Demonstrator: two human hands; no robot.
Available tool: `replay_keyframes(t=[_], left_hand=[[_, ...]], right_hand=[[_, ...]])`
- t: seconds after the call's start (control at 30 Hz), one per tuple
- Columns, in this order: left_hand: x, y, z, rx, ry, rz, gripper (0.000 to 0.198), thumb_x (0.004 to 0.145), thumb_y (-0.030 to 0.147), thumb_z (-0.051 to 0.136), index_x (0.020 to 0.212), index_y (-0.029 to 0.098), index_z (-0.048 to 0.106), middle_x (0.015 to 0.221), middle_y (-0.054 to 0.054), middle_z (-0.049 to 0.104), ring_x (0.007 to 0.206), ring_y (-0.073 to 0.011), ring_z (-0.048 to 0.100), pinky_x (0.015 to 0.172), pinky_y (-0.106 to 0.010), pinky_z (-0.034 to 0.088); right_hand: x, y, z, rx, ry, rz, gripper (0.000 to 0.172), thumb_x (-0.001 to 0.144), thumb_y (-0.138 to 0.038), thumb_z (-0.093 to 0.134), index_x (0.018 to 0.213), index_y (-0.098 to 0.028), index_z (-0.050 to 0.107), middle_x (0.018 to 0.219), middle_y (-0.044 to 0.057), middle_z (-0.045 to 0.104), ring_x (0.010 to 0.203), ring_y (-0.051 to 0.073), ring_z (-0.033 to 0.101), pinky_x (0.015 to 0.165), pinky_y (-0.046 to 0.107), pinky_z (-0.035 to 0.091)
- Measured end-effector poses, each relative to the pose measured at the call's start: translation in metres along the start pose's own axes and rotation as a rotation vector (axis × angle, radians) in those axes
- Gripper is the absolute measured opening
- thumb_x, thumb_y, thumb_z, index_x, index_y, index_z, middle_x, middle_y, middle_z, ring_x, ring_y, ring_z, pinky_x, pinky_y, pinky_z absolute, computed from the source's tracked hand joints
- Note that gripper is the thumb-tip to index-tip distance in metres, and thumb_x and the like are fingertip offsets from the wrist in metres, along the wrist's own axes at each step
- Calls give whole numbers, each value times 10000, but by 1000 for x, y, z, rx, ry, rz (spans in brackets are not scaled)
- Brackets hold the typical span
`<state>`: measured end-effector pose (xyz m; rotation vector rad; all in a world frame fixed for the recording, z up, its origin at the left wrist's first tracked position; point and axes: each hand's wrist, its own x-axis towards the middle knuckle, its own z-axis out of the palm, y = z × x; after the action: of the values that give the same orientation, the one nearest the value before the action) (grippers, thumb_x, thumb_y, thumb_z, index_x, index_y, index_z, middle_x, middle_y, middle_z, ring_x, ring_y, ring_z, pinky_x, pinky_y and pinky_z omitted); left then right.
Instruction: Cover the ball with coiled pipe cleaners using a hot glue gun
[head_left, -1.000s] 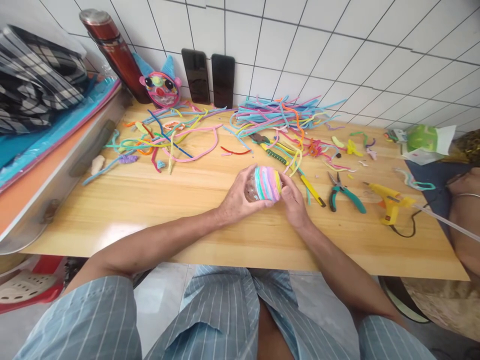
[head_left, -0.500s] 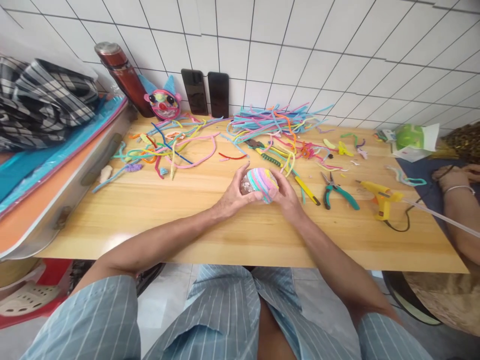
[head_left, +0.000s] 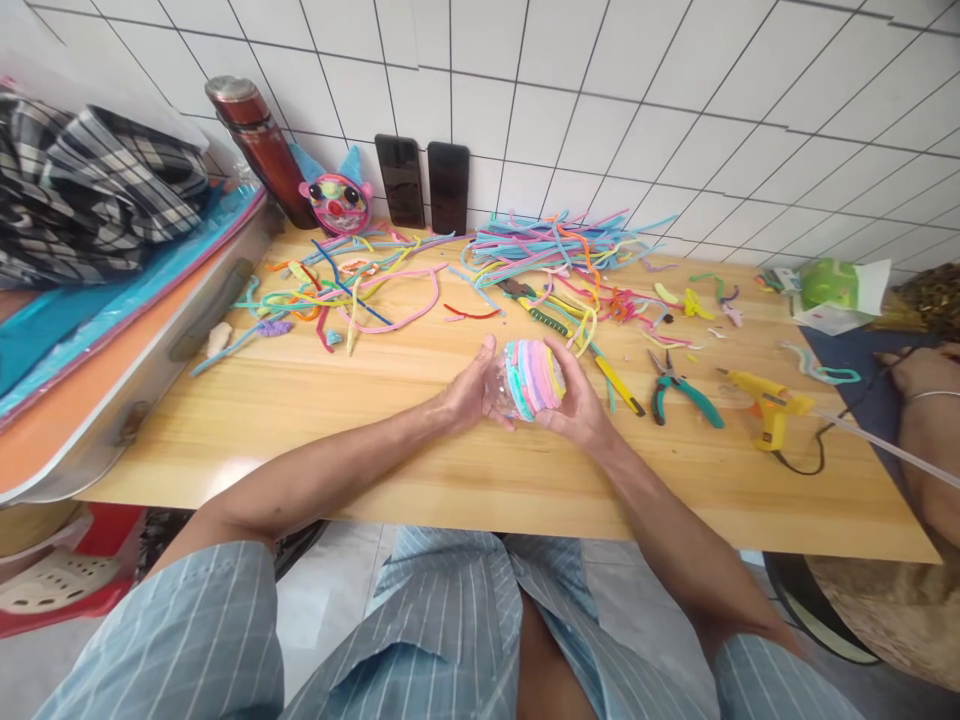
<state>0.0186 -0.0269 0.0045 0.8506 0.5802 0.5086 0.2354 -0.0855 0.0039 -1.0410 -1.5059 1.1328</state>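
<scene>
Between my two hands, above the near middle of the table, is a rounded clear object wrapped in pastel pipe cleaners (head_left: 534, 378), with turquoise, pink, lilac and yellow bands. My left hand (head_left: 474, 388) cups its clear, uncovered end on the left, fingers partly hidden underneath. On the right, my right hand (head_left: 579, 402) grips the banded end with thumb and fingers around it. Behind the hands lie diagonal pliers with green grips (head_left: 546, 318) and a yellow utility knife (head_left: 619, 385). Teal-handled pliers (head_left: 682, 390) lie to the right.
A pile of pipe cleaners (head_left: 555, 245) lies along the wall, with loose pieces on both sides. Two phones (head_left: 448, 188), a red thermos (head_left: 262, 150) and a pipe-cleaner animal face (head_left: 336, 203) stand at the back. A yellow glue gun (head_left: 769, 400) lies right, near another person's arm (head_left: 930, 420).
The banded object has turned slightly in my hands, showing more of its stripes. My left thumb has shifted off its front to the left side. The view has tilted a little.
</scene>
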Motion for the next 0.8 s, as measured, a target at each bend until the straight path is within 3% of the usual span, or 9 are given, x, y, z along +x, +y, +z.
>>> replay_keyframes(t=[0.1, 0.17, 0.23, 0.3, 0.37, 0.43, 0.5, 0.67, 0.8], left_hand=[[-1, -4, -2, 146, 97, 80, 1035, 962, 1038, 290, 1362, 195, 737, 950, -127, 849, 677, -252, 777, 514, -317, 592], [-4, -8, -5, 349, 308, 287, 1000, 979, 1023, 310, 1340, 195, 737, 1022, -128, 827, 701, -225, 731, 560, -326, 578], [-8, -10, -10, 582, 500, 577, 896, 1008, 959, 446, 1415, 198, 690, 1322, -164, 782, 927, -248, 749, 789, -412, 655], [-12, -13, -15, 801, 479, 794, 880, 1014, 912, 539, 1538, 208, 609, 1554, -205, 668, 1246, -320, 724, 1061, -527, 639], [-14, -17, -17, 977, 345, 905, 894, 1019, 879, 584, 1630, 229, 536, 1660, -227, 584, 1514, -384, 605, 1258, -622, 536], [-13, -20, -18, 1077, 235, 937, 883, 1031, 828, 627, 1684, 250, 487, 1711, -236, 534, 1652, -410, 488, 1356, -664, 439], [-11, -22, -19, 1090, 193, 939, 859, 1047, 767, 659, 1706, 255, 453, 1719, -238, 521, 1674, -409, 470, 1385, -670, 410], [-5, -19, -22, 956, 245, 889, 737, 1067, 667, 708, 1627, 238, 495, 1618, -200, 614, 1554, -363, 601, 1339, -590, 500], [-3, -24, -24, 972, 300, 896, 893, 976, 722, 809, 1636, 225, 470, 1618, -212, 612, 1539, -370, 620, 1320, -573, 522]], right_hand=[[1, -1, 3, 6, 49, 3, 1171, 745, -799, 933, 1723, -285, 544, 1678, 122, 666, 1623, 411, 570, 1368, 559, 486], [2, -1, 4, -8, 91, 17, 1131, 771, -839, 889, 1695, -273, 562, 1674, 132, 664, 1612, 409, 578, 1355, 563, 503], [3, 1, 5, -67, 147, 40, 1104, 797, -869, 850, 1680, -274, 556, 1692, 144, 638, 1601, 402, 587, 1339, 577, 518], [3, 4, 6, -196, 212, 66, 1091, 808, -889, 827, 1664, -272, 550, 1672, 166, 638, 1565, 407, 612, 1320, 612, 524], [2, 8, 9, -365, 260, 67, 1088, 811, -895, 823, 1646, -252, 553, 1620, 197, 658, 1525, 420, 631, 1315, 651, 508], [0, 10, 11, -495, 267, 19, 1084, 825, -887, 821, 1641, -229, 544, 1594, 223, 661, 1523, 429, 620, 1328, 671, 480], [-3, 11, 12, -544, 231, -48, 1054, 876, -848, 806, 1667, -223, 501, 1635, 236, 627, 1560, 425, 588, 1336, 670, 471], [-6, 7, 6, -571, 119, -131, 925, 987, -689, 777, 1722, -256, 420, 1698, 217, 577, 1581, 402, 574, 1301, 656, 516], [-4, 5, 6, -590, 95, -188, 844, 1026, -644, 737, 1718, -258, 443, 1675, 210, 599, 1577, 404, 567, 1295, 661, 523]])
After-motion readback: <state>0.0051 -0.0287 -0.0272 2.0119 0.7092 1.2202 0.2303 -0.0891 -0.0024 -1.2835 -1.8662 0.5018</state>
